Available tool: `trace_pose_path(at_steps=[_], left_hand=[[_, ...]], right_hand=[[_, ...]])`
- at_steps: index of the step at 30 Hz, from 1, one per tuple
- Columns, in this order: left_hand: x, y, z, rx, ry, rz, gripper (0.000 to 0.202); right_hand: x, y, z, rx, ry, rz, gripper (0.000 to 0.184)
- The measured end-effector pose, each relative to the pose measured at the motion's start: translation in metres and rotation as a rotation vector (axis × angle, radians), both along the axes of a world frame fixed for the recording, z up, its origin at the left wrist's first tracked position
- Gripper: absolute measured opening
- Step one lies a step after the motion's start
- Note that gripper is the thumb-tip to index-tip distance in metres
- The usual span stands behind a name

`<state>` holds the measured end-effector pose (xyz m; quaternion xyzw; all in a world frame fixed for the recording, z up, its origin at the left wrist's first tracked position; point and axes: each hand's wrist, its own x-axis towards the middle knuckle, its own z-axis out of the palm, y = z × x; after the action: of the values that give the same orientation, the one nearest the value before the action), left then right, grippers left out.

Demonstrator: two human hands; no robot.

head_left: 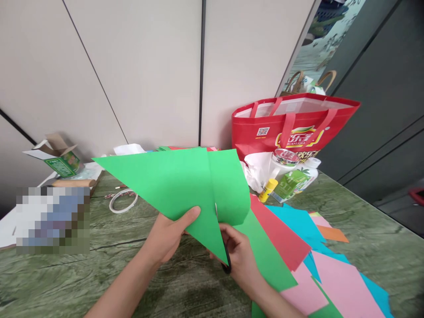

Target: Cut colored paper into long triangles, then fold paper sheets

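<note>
Held up above the table is a green sheet of paper [165, 181], folded so that its left part forms a large triangle. My left hand [172, 234] pinches its lower edge, thumb on top and fingers underneath. In my right hand [236, 249] is a pair of scissors [227, 260] with black handles, fingers closed around them. A bit of blade shows at a slit in the paper, along the border between the triangle and the curled right-hand strip. The rest of the blades is hidden behind the paper.
Coloured sheets, among them a red sheet [281, 234] and a pink sheet [347, 278], overlap on the right. Behind them stand a yellow glue stick [268, 190], a green carton [289, 185] and a red bag [258, 132]. A tape roll [114, 205] and an opened box [62, 163] lie left.
</note>
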<state>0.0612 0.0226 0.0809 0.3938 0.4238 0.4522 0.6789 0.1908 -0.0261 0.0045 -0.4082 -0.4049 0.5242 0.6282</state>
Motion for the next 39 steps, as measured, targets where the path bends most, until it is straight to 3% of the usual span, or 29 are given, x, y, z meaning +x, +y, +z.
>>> trace_pose_path(at_steps=[8, 39], left_hand=[[0.0, -0.001, -0.008, 0.022, -0.012, -0.023, 0.053], [0.002, -0.002, -0.004, 0.011, 0.014, -0.007, 0.053]], right_hand=[[0.001, 0.0, 0.006, 0.053, -0.026, 0.001, 0.03], [-0.002, 0.0, 0.011, -0.005, -0.036, -0.094, 0.019]])
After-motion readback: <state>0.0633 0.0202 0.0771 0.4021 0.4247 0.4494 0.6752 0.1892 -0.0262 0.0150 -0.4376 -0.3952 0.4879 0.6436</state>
